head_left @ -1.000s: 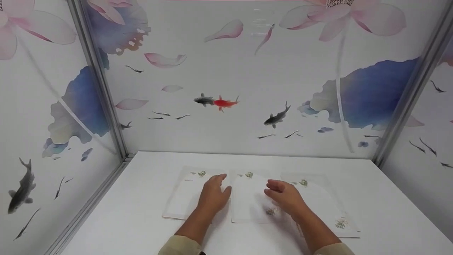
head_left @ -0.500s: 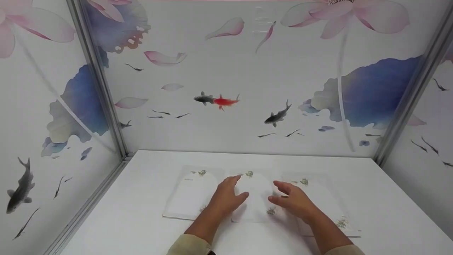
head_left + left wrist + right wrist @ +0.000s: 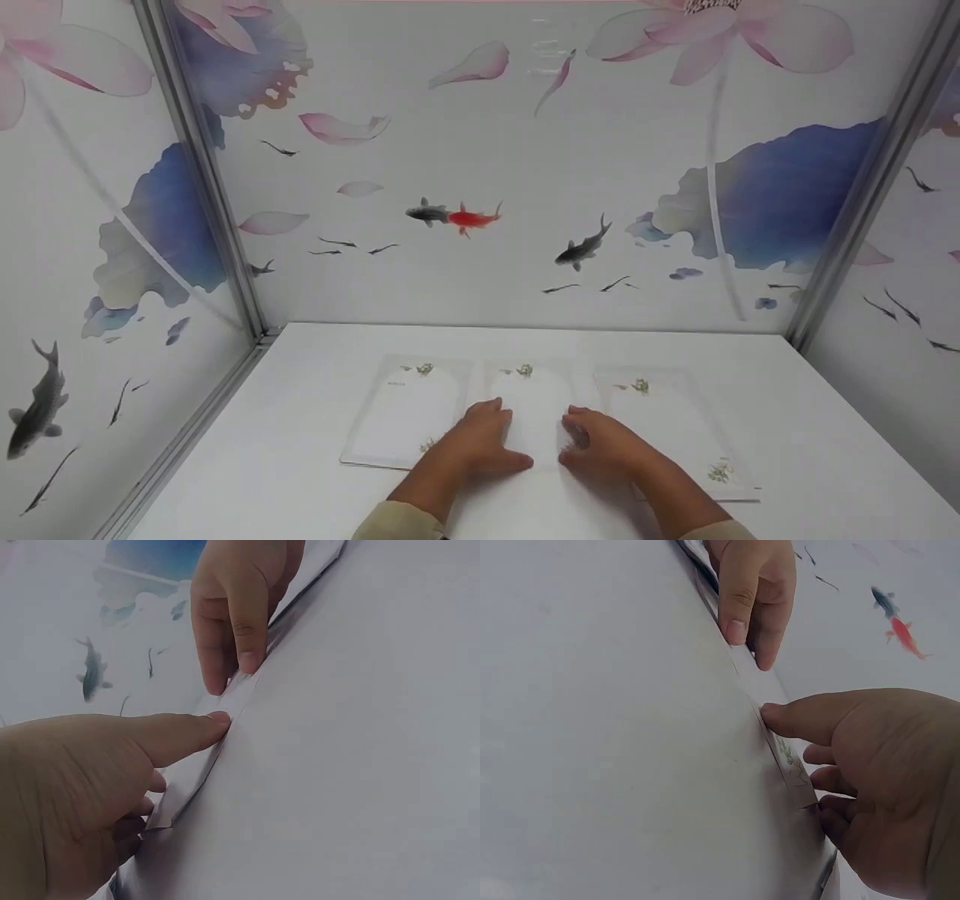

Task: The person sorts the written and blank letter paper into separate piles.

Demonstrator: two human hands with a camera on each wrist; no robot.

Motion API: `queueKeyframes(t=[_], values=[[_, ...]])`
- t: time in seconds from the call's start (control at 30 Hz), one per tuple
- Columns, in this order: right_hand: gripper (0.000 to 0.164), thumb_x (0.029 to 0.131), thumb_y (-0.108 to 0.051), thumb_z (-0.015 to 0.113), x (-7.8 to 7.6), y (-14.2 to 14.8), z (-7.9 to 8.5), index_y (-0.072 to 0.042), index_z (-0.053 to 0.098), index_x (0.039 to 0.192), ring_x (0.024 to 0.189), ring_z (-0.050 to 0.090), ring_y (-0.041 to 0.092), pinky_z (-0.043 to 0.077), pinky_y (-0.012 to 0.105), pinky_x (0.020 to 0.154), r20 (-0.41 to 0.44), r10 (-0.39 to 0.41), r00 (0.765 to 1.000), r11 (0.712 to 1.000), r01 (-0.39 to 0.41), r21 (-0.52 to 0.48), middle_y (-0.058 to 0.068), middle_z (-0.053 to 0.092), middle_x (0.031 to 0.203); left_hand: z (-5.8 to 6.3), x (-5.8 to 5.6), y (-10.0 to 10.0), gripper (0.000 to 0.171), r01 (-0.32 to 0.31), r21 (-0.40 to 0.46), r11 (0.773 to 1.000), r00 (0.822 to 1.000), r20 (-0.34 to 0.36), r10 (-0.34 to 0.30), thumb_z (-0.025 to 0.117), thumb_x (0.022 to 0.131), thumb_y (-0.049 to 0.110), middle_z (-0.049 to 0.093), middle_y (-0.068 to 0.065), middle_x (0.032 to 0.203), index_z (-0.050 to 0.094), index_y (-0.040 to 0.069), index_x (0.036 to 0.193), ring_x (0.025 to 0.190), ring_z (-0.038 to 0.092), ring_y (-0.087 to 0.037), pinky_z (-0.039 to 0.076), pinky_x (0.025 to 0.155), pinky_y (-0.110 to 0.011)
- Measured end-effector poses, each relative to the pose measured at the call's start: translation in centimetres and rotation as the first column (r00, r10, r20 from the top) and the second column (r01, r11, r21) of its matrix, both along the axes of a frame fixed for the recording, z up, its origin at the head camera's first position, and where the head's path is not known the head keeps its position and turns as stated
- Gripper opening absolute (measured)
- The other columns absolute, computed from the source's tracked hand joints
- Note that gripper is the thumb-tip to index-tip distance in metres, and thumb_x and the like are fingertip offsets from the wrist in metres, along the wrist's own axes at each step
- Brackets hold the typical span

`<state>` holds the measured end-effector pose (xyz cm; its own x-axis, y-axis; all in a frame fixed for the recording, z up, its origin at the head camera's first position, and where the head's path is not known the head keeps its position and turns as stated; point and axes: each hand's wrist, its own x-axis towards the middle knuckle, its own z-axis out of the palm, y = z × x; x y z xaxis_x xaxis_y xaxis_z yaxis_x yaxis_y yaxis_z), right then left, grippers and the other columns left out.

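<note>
Three pale paper sheets with small green plant prints lie side by side on the white table. Both hands are at the middle sheet (image 3: 536, 401). My left hand (image 3: 480, 442) holds its left side, thumb along the near edge and curled fingers by the corner, as the left wrist view shows. Opposite it, my right hand (image 3: 609, 448) grips the right side, its thumb (image 3: 795, 716) on the near edge and fingers bent around the corner. The thumb tips point toward each other with a small gap between. Part of the sheet is hidden under the hands.
The left sheet (image 3: 397, 420) lies beside the left forearm, and the right sheet (image 3: 667, 427) is partly covered by the right forearm. White panels (image 3: 450, 300) painted with lotus and fish enclose the table (image 3: 300, 420) at the back and sides.
Both hands have come down toward the near edge of the middle sheet and moved closer together. Earlier they were held above it with fingers spread. The outer sheets have stayed put.
</note>
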<state>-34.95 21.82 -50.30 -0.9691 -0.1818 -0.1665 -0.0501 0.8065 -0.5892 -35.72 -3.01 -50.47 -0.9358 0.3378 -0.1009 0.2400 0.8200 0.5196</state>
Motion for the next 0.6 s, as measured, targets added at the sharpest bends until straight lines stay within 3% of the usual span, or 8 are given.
queueKeyframes(t=[0.17,0.37,0.6], values=[[0.075,0.086,-0.039,0.09,-0.28,0.0,0.02,-0.015,0.062,0.151,0.161,0.037,0.038,0.027,0.063,0.132,-0.016,0.004,1.0,1.0,-0.003,0.023,0.005,0.048,0.169,0.18,0.12,0.04,0.097,0.015,-0.051,0.999,0.999,-0.029,-0.017,0.084,0.085,0.061,0.036,-0.012,0.175,0.051,0.008,0.159,0.165,0.03,-0.033,0.031,0.134,-0.051],[0.069,0.086,-0.04,0.09,-0.33,0.16,-0.03,-0.017,0.066,0.146,0.158,0.041,0.039,0.029,0.063,0.131,-0.041,-0.017,0.999,1.0,0.017,0.022,0.005,0.055,0.163,0.26,0.08,0.25,0.087,0.003,-0.048,0.999,0.998,-0.065,-0.006,0.084,0.087,0.057,0.044,-0.012,0.17,0.057,0.008,0.154,0.161,0.036,-0.034,0.035,0.131,-0.051],[0.057,0.082,-0.031,0.094,-0.67,-0.12,-0.25,-0.012,0.076,0.132,0.148,0.055,0.038,0.04,0.061,0.125,-0.109,-0.052,0.993,0.999,0.05,-0.019,0.011,0.069,0.146,-0.19,0.0,0.68,0.066,-0.068,-0.045,0.997,0.977,-0.207,0.057,0.087,0.083,0.052,0.07,-0.005,0.143,0.073,0.014,0.135,0.13,0.057,-0.035,0.051,0.111,-0.053]])
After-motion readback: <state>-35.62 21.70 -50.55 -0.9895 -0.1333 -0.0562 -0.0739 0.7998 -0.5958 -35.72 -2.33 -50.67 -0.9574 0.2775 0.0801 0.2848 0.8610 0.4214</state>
